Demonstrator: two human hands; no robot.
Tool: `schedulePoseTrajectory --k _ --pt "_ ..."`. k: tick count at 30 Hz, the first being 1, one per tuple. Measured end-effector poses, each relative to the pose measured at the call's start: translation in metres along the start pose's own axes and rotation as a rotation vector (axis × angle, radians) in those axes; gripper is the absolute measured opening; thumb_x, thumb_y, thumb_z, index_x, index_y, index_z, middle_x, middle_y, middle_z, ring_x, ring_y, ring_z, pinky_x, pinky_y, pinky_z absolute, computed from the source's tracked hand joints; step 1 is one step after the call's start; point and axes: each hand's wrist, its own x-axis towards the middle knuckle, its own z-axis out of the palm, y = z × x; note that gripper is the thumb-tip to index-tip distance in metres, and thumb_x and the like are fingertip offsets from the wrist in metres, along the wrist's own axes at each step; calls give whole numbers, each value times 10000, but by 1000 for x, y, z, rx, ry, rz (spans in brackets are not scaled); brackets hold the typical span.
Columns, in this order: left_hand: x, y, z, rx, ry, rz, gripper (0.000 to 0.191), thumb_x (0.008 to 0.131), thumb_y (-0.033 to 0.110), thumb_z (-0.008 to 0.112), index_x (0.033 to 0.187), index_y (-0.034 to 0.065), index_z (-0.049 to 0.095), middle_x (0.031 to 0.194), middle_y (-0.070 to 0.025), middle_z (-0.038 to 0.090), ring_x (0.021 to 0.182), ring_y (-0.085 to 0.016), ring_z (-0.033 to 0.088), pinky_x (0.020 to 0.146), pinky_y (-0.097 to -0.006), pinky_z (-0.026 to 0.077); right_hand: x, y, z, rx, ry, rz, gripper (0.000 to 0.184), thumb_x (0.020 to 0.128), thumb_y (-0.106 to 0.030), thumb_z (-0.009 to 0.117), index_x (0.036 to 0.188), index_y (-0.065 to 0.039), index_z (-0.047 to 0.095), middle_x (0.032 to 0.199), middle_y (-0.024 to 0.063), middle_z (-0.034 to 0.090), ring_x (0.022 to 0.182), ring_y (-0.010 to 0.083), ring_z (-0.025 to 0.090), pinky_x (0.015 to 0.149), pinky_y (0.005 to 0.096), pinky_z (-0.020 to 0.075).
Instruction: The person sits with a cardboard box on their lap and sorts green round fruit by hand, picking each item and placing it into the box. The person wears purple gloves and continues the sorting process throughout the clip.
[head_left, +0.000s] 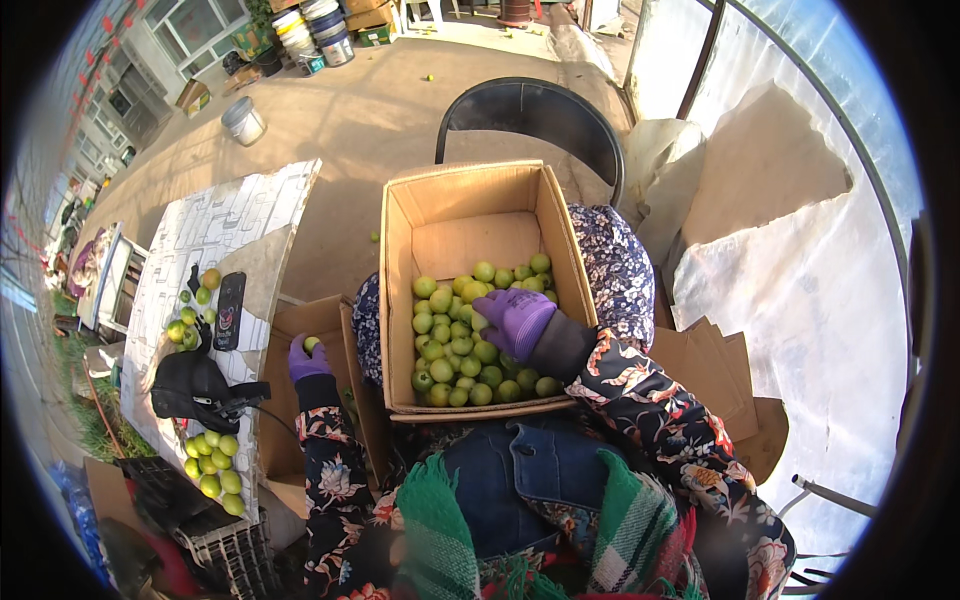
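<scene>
On my lap rests an open cardboard box (480, 232), its lower part filled with round yellow-green fruits (450, 349). My right hand (517, 319), in a purple glove, reaches into it over the heap. Its fingers touch the fruits, but whether one is gripped is hidden under the glove. Off to the left, my left hand (307, 360), gloved alike, holds one green fruit (310, 344) between thumb and fingers. That hand is above a second cardboard box (289, 457), which stands lower down beside my leg and is partly covered by my sleeve.
A board table (172, 247) at left bears a black bag (199, 390), a dark phone-like object (230, 311) and loose fruits (214, 465). A black-backed chair (532, 105) faces me. Flattened cardboard (697, 375) lies at right by plastic sheeting (795, 322). A bucket (244, 121) stands beyond.
</scene>
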Motion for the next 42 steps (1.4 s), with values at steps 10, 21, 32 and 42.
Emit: schedulePoseTrajectory --k 10,21,32,42 --pt "-40 -154 48 328 -250 -181 445 924 293 688 1263 9 635 1188 -278 686 1137 -412 667 971 -473 523 -2 10 11 7 4 -39 260 860 -218 667 1051 -60 590 993 188 670 979 415 655 848 524 514" --pt "13 -83 31 111 -5 -72 586 919 152 708 1432 -37 498 1305 -231 631 1152 -337 647 966 -425 534 1 8 11 48 -16 -42 333 868 -214 685 1133 -36 590 1014 194 658 977 426 642 848 520 499" --pt "-106 233 23 8 -702 898 593 877 236 746 1394 15 557 1256 -245 613 1148 -423 607 1010 -459 492 7 -7 -14 497 71 256 618 915 -430 727 1371 -34 593 1095 224 738 993 358 725 868 429 568" --pt "-94 212 27 -216 -546 563 522 873 192 750 1333 -4 596 1249 -231 645 1149 -352 637 1015 -420 500 8 -10 -3 344 75 160 412 944 -263 683 1271 -25 604 1041 170 716 950 340 701 824 427 545"
